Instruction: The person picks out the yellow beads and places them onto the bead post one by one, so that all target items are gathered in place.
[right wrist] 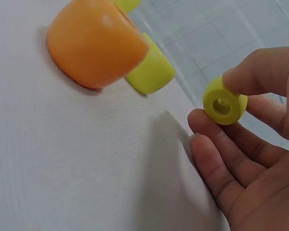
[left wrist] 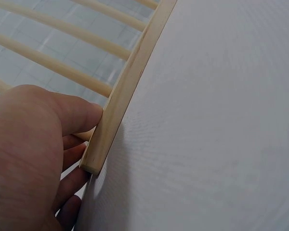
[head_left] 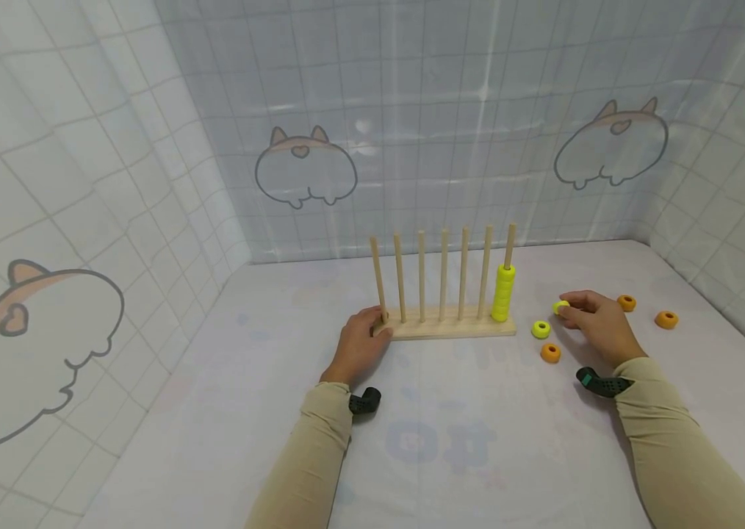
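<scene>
A wooden peg rack (head_left: 452, 332) with several upright pegs stands on the table. Yellow beads (head_left: 503, 294) are stacked on its rightmost peg; the other pegs are bare. My left hand (head_left: 358, 345) grips the rack's left end, thumb on the front edge of the base (left wrist: 120, 91) and fingers behind. To the right of the rack, my right hand (head_left: 600, 327) pinches a yellow bead (right wrist: 225, 102) between thumb and fingers, its hole showing in the right wrist view. Close to that hand lie a loose yellow bead (head_left: 541, 329) and an orange bead (head_left: 550, 353).
Two more orange beads, one nearer (head_left: 627, 303) and one farther right (head_left: 666, 319), lie beyond my right hand. A white cloth (head_left: 267, 441) covers the table. Tiled-pattern curtains with cartoon animals (head_left: 306, 169) enclose the back and sides.
</scene>
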### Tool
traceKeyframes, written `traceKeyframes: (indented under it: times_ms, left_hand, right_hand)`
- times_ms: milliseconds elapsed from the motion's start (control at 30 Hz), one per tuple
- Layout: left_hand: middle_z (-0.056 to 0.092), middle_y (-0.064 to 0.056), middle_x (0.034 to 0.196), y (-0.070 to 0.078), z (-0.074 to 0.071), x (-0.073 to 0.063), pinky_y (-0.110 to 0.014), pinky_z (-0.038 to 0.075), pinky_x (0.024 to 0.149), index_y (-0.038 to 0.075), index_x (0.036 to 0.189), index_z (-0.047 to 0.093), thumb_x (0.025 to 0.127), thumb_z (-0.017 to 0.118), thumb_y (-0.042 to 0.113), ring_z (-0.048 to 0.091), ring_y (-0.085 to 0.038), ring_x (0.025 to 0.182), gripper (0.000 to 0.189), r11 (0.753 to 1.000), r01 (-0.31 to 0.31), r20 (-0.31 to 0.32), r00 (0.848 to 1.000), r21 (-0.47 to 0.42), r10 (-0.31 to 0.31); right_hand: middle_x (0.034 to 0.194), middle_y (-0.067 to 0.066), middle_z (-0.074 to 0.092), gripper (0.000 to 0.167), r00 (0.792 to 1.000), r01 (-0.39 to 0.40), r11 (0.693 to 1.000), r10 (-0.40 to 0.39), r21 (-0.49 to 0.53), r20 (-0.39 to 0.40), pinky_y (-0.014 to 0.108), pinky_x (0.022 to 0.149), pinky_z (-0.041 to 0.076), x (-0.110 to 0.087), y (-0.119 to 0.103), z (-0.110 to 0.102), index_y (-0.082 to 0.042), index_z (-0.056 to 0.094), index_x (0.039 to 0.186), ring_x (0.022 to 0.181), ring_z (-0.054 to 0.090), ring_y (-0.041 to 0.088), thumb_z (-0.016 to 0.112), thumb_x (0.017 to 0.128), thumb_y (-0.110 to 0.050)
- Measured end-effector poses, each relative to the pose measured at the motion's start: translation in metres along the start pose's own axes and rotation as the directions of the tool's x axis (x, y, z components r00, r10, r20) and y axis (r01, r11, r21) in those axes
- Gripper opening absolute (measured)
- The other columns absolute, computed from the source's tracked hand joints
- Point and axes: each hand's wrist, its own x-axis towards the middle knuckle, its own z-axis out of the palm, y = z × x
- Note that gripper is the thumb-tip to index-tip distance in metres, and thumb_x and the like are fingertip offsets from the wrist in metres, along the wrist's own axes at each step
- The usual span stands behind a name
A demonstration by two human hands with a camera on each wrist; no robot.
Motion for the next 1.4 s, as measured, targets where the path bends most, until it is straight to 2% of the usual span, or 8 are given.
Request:
traceKeyframes:
  times_ms: [400,633,1000,1400]
  left_hand:
    - [0.051,-0.012,0.147,0.0031,-0.0019,-0.0001,-0.049,0.035,0.112,0.003,0.140,0.058,0.097,0.064,0.025,0.045,-0.033,0.135,0.048,1.000,-0.001,-0.002,1.000,0.005,0.001]
    - [0.053,-0.011,0.146,0.0025,-0.0029,-0.0001,-0.050,0.037,0.110,0.003,0.137,0.061,0.097,0.065,0.023,0.047,-0.033,0.133,0.045,1.000,-0.014,-0.010,1.000,0.009,0.014]
    - [0.052,-0.011,0.146,0.0028,-0.0026,0.0005,-0.049,0.035,0.112,0.003,0.138,0.060,0.097,0.064,0.024,0.046,-0.032,0.134,0.046,1.000,0.002,-0.003,1.000,-0.002,-0.002]
    - [0.052,-0.012,0.146,0.0017,-0.0016,-0.0002,-0.050,0.034,0.112,0.004,0.138,0.060,0.097,0.064,0.024,0.046,-0.033,0.134,0.046,1.000,-0.001,0.001,1.000,0.006,0.001]
  right_hand:
    - [0.128,0.020,0.057,0.051,1.000,-0.001,0.999,0.001,0.036,-0.001,0.012,0.073,0.051,0.0001,-0.0027,0.0010,0.002,0.053,0.133,0.096,0.061,0.015,0.058,0.101,-0.038]
    - [0.128,0.020,0.057,0.049,1.000,-0.002,0.999,0.002,0.041,0.000,0.013,0.073,0.052,0.0006,-0.0020,0.0022,0.002,0.053,0.133,0.099,0.060,0.018,0.059,0.101,-0.036]
    - [0.130,0.018,0.057,0.049,1.000,-0.027,0.999,0.027,0.020,0.007,0.013,0.073,0.050,0.0018,-0.0021,0.0026,-0.002,0.053,0.136,0.102,0.061,0.022,0.059,0.101,-0.035]
    - [0.131,0.021,0.056,0.047,1.000,-0.011,0.998,0.010,0.055,0.018,0.013,0.074,0.052,-0.0003,-0.0038,0.0038,0.001,0.051,0.134,0.107,0.058,0.025,0.058,0.102,-0.032]
